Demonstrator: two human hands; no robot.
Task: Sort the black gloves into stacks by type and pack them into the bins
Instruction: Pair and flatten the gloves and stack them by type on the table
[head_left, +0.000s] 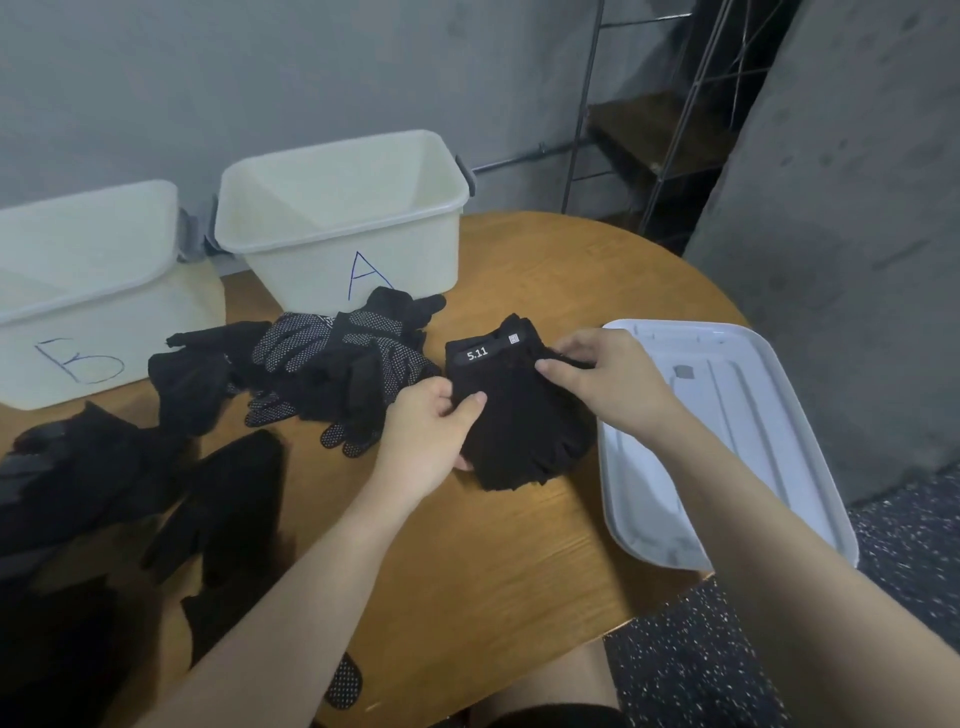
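A stack of black gloves (524, 426) with a "5.11" label lies on the round wooden table (519, 561), right of centre. My left hand (431, 431) grips the stack's left edge, thumb on top. At the stack's upper right corner, my right hand (602, 379) pinches the fabric. A loose heap of dotted-palm black gloves (353, 364) lies to the left, in front of bin A (343, 218). Bin B (78, 291) stands at the far left. More plain black gloves (223, 509) are spread over the table's left side.
A white bin lid (727, 436) lies upside down at the table's right edge, partly overhanging. One dotted glove (343, 680) hangs at the near edge. Both bins look empty. A grey concrete wall and a metal shelf frame (649, 130) stand behind.
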